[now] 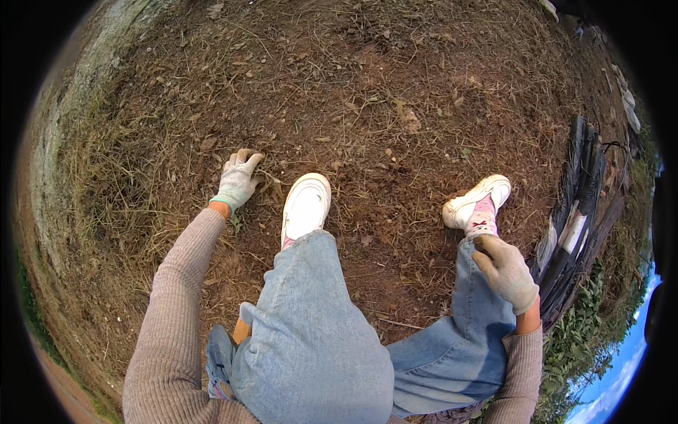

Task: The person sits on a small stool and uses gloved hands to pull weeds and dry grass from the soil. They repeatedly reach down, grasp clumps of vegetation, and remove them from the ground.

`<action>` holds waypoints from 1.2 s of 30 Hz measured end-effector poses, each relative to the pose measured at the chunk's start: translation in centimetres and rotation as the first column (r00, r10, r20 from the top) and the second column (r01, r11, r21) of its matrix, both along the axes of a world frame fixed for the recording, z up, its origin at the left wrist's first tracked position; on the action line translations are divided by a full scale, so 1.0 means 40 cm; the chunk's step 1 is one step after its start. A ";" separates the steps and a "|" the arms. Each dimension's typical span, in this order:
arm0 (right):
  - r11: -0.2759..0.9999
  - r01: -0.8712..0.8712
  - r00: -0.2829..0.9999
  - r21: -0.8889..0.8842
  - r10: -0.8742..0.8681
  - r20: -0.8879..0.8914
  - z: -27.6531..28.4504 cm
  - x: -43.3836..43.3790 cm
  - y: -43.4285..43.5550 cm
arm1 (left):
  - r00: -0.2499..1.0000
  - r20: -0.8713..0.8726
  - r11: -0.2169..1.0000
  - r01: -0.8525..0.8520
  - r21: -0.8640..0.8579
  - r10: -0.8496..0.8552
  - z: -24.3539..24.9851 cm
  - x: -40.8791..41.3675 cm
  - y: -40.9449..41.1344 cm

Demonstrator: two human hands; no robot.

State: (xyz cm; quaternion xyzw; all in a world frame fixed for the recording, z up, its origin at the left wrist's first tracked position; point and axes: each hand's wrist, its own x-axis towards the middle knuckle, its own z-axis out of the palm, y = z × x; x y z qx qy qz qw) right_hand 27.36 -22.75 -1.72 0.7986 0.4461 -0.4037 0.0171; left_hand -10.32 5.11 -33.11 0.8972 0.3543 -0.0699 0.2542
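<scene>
My left hand [239, 179], in a pale knit work glove with a green cuff, reaches down to the ground left of my left shoe [307, 204]. Its fingers are bent over dry plant stems [271, 181]; whether they grip any is unclear. My right hand [506, 270], gloved too, rests by the lower leg of my blue jeans [474, 297], above the right shoe [479, 199]. Its thumb and a finger lie near the jeans' hem, and I cannot tell if they pinch the cloth.
Reddish soil [381, 212] strewn with dry grass and stems lies ahead. Bundled black plastic film [574, 222] lies at the right, with green leafy plants [574, 344] behind it. A wooden piece [242, 330] shows beside my left thigh.
</scene>
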 end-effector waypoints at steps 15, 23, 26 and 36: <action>0.991 -0.098 0.993 -0.092 0.092 -0.073 -0.034 -0.006 -0.008 | 0.872 0.080 0.802 -0.405 -0.438 0.484 0.029 -0.007 -0.105; 0.952 -0.299 0.954 -0.073 0.299 -0.008 -0.212 0.013 -0.031 | 0.685 0.062 0.516 -0.483 -0.708 0.726 0.024 0.024 -0.115; 0.939 -0.340 0.935 -0.054 0.343 0.093 -0.316 0.007 0.026 | 0.553 0.022 0.365 -0.520 -0.772 0.833 -0.021 -0.067 -0.069; 0.972 -0.133 0.832 -0.194 0.216 0.511 -0.598 0.152 0.360 | 0.901 -0.095 0.906 -0.422 0.042 0.424 0.153 -0.008 0.156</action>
